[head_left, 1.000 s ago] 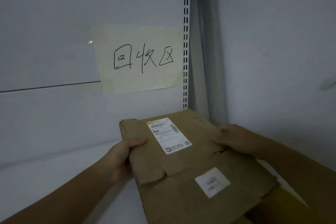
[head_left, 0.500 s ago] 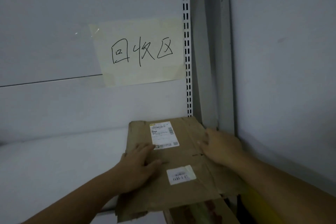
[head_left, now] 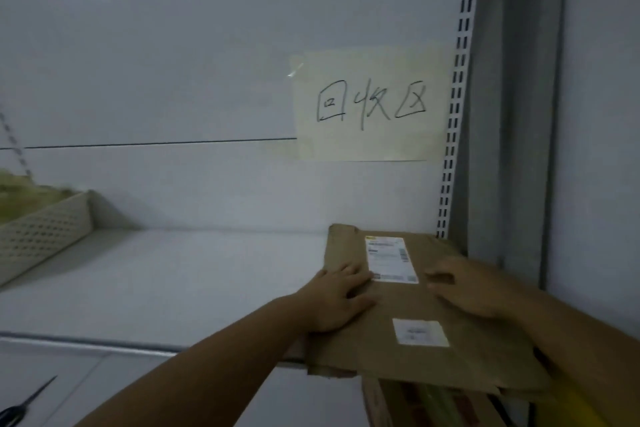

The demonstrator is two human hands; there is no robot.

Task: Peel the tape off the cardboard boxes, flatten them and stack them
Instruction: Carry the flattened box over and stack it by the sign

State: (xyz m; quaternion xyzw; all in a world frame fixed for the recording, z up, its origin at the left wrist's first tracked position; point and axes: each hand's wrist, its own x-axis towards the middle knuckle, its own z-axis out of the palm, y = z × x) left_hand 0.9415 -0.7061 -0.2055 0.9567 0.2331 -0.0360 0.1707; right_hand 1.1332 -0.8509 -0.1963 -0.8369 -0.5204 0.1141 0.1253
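Note:
A flattened brown cardboard box with two white labels lies on the white shelf, pushed into its right back corner; its near edge overhangs the shelf front. My left hand rests flat on the box's left part, fingers spread, beside the long shipping label. My right hand lies flat on the right part, palm down. Neither hand grips the cardboard. Under the overhanging edge more cardboard shows, partly hidden.
A paper sign with handwritten characters is taped to the back panel. A slotted shelf upright and a grey wall stand to the right. A perforated beige basket sits at the shelf's left. Scissors lie at bottom left.
The flattened box went from being held in the air by both hands to lying on the shelf. Both hands now press flat on top. The view swung left.

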